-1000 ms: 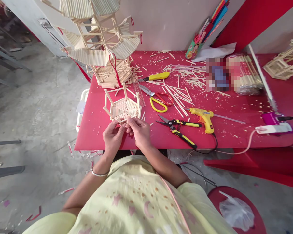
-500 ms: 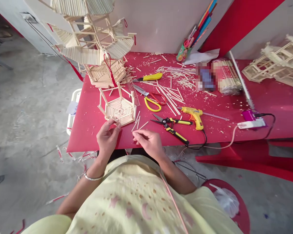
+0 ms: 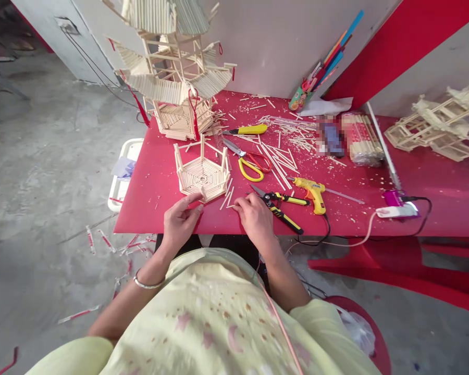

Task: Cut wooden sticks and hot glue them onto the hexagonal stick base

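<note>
A six-sided frame of thin wooden sticks [image 3: 195, 176], with a ringed floor and short corner posts, sits near the table's front left. At its front corner, the fingertips of my left hand [image 3: 180, 219] close about the edge and a short post. My right hand [image 3: 255, 216] pinches a small stick [image 3: 231, 206] between thumb and fingers, just above the red table. Between the frame and this hand lie a few loose sticks [image 3: 227, 198]. Black-and-yellow cutters [image 3: 279, 208] rest directly beyond my right hand, partly hidden by it.
A tall stick pagoda [image 3: 172, 78] with red tassels stands at back left. Scissors [image 3: 254, 165], a yellow utility knife [image 3: 250, 129], a corded glue gun [image 3: 315, 194] and scattered sticks [image 3: 279, 161] lie centrally. Another stick model [image 3: 437, 125] is at right.
My right hand has moved forward and right, down toward the loose sticks and cutters. My left fingertips have shifted right along the frame's front. The whole view has tilted slightly.
</note>
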Motion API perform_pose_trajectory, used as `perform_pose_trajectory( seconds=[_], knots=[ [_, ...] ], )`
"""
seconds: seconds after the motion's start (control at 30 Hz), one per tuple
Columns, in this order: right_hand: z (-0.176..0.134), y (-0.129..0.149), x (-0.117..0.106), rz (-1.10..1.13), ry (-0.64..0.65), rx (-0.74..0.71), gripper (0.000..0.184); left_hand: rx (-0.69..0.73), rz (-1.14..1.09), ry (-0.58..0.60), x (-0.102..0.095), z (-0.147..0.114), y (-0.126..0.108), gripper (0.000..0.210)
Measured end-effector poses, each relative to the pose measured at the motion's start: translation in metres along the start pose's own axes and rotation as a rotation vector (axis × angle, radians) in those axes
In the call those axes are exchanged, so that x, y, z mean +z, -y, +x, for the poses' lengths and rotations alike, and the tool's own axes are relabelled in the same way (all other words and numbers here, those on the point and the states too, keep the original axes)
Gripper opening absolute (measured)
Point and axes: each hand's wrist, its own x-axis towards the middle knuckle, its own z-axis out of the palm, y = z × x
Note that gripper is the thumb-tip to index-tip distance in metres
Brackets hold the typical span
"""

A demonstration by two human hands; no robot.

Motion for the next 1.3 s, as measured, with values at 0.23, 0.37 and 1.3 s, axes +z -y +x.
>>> perform_pose_trajectory(
  seconds=[0.23,0.37,1.3],
  knots=[
    [-0.01,-0.002,-0.004,0.078,0.043,-0.005,0.019,0.081,0.048,0.037,-0.003,-0.002,-0.006,0.034],
    [-0.023,0.014,-0.006,0.667,-0.013,0.149,0.022,0.138,0.1,-0.028,-0.007,-0.002,-0.019,0.018],
    [0.007,0.055,0.02,1.488,0.136,0.39,0.032,0.018,0.196,-0.053,-0.017,0.03,0.002,0.026]
  ],
)
